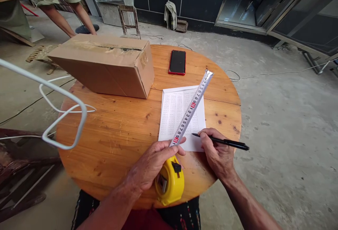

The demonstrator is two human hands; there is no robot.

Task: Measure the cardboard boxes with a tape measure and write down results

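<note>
My left hand is closed on a yellow tape measure, thumb and fingers pinching the blade near its mouth. The silver blade is pulled out past the 20 mark and slants up to the right, across a sheet of paper. Rows of small figures or writing cover the sheet, too small to read. My right hand grips a black pen, its tip over the lower part of the sheet. Whether the tip touches the paper I cannot tell.
A taped cardboard box stands on the round wooden table at left. Beyond the paper lies a phone with a red edge. A white bent tube crosses the left foreground. A person's legs and a small chair are behind.
</note>
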